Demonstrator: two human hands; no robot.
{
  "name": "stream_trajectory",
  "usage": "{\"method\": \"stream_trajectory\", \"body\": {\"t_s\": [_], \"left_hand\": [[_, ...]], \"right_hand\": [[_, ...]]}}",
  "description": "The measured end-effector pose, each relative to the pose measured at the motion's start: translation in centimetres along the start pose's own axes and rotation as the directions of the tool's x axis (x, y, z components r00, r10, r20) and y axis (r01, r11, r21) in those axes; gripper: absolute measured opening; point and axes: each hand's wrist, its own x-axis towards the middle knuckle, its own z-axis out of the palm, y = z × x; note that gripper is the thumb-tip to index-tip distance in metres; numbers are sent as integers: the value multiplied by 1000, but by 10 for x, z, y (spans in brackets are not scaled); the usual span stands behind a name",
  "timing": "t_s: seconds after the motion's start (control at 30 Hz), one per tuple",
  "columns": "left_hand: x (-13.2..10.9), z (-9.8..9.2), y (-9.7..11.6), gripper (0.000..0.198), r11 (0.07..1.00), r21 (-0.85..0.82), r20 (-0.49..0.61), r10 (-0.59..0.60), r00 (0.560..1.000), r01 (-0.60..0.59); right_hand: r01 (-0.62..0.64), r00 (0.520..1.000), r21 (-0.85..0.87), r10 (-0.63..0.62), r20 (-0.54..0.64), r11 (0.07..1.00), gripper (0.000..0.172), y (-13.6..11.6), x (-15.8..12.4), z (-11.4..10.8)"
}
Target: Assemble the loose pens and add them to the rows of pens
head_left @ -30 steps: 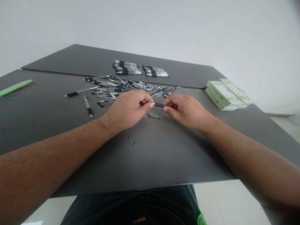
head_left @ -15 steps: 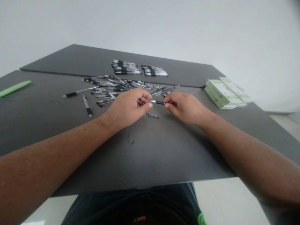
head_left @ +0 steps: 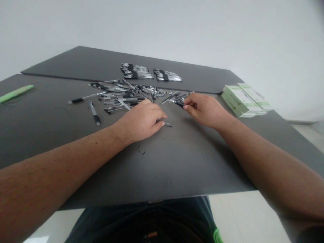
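- The right hand pinches a black pen part between thumb and fingertips, just above the surface, at the near edge of the loose pen heap.
- The left hand rests curled on the surface, its fingertips at a short pen piece; I cannot tell whether it grips the piece.
- Green boxes lie to the right.

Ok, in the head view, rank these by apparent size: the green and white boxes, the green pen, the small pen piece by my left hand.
1. green and white boxes, clearly largest.
2. green pen, cut off by the left edge.
3. small pen piece by the left hand, smallest though nearest the camera.
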Motion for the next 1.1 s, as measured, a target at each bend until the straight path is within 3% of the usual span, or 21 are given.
{"method": "stream_trajectory", "body": {"t_s": [0.13, 0.3, 0.47, 0.6, 0.8, 1.1], "left_hand": [[0, 0, 1, 18, 1000, 9, 51, 1, 999, -1], [0, -4, 2, 17, 999, 7, 2, -38, 999, 38], [-1, -9, -1, 22, 951, -102, -90, -300, 950, 291], [-1, -10, -4, 21, 906, -183, -157, -410, 898, 382], [-1, -10, -4, 20, 894, -191, -185, -437, 880, 405], [0, -13, 1, 19, 899, -182, -176, -429, 886, 399]], "right_hand": [[-7, 1000, 1, 7, 9, 1000, 16, -3, 0, 1], [-4, 1000, 10, 4, 20, 1000, 16, -2, -1, 2], [3, 1000, -2, -3, 12, 1000, 17, 0, -1, 1], [16, 1000, 5, -16, 5, 1000, 16, 2, -1, 0], [66, 998, 41, -66, -3, 997, 15, 2, -2, 0], [98, 994, 45, -99, 35, 994, 16, 3, -2, 2]]}}
